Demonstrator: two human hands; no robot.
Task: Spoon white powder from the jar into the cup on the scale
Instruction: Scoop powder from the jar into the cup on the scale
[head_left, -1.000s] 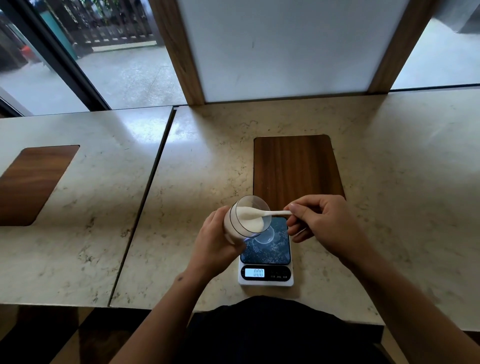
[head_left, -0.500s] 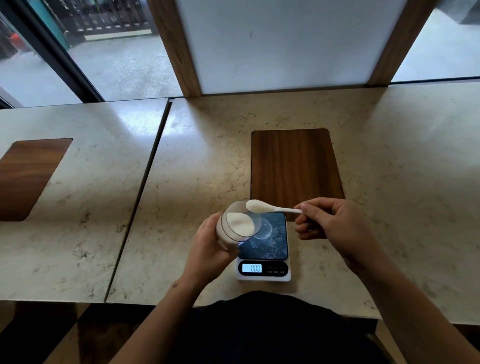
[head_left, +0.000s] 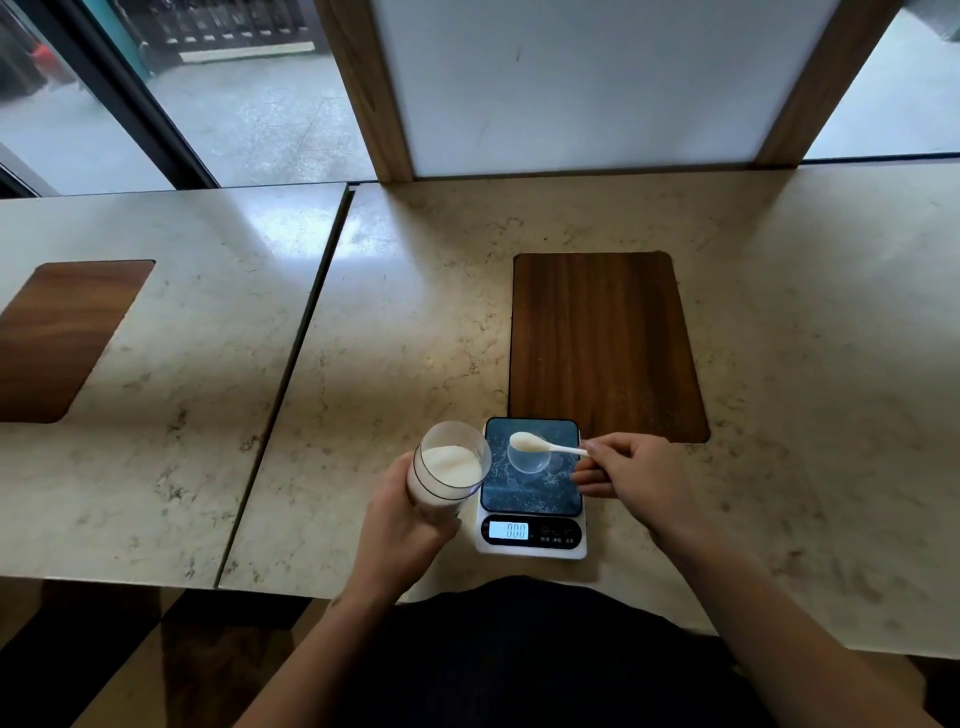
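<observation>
Powder (head_left: 451, 464) fills the lower part of a clear jar (head_left: 445, 475), which is tilted toward the scale (head_left: 530, 491) and held just off its left edge, above the bench (head_left: 395, 332). A heaped load of the same powder sits in the bowl of a white spoon (head_left: 540, 445), poised over the mouth of a small clear cup (head_left: 529, 459) that stands near the middle of the scale's dark platform. The display (head_left: 509, 530) reads zeros, so I judge nothing has gone into the cup yet.

The left hand (head_left: 400, 514) wraps the jar from below, fingers closed around its wall. The right hand (head_left: 631, 475) pinches the end of the spoon's handle between thumb and forefinger; the remaining fingers curl loosely underneath, though how firmly they brace is hard to tell from this angle.

The step in hand is the tip-out. To do it well, bring the spoon's bowl low, close to the cup's rim, and centred over the opening before rolling the wrist, so grains fall inside and not onto the platform. Roll slowly and tap lightly instead of dumping. Neither the spoon nor the fingers should rest on the cup or the platform, which would falsify the reading. The jar can stay tilted and close by for the next scoop.

A wooden inlay (head_left: 605, 345) lies just beyond the scale.
</observation>
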